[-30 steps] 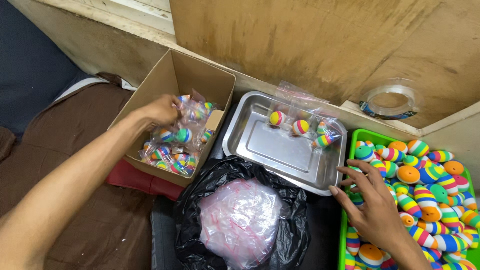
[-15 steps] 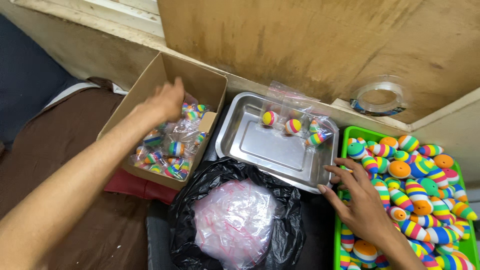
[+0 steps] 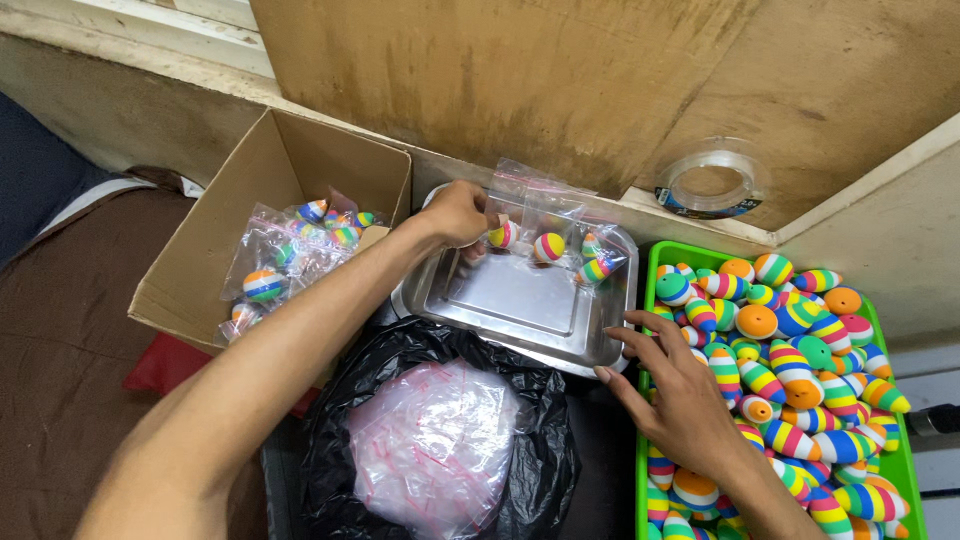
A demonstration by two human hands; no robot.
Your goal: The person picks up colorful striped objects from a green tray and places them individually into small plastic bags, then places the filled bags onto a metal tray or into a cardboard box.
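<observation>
Left hand (image 3: 458,212) over far-left corner of tray (image 3: 520,305), fingers pinched on clear bag (image 3: 530,215) with striped floats, bag at tray's far edge. Right hand (image 3: 680,395) open, fingers spread, at tray's near-right corner, over green bin (image 3: 660,262).

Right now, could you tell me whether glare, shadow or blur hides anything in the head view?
Head view: sharp overall, evenly lit; soft sheen on the metal tray and on the clear bags in the black bag; the left hand and striped floats stay clear; only the wide lens bends the edges.
</observation>
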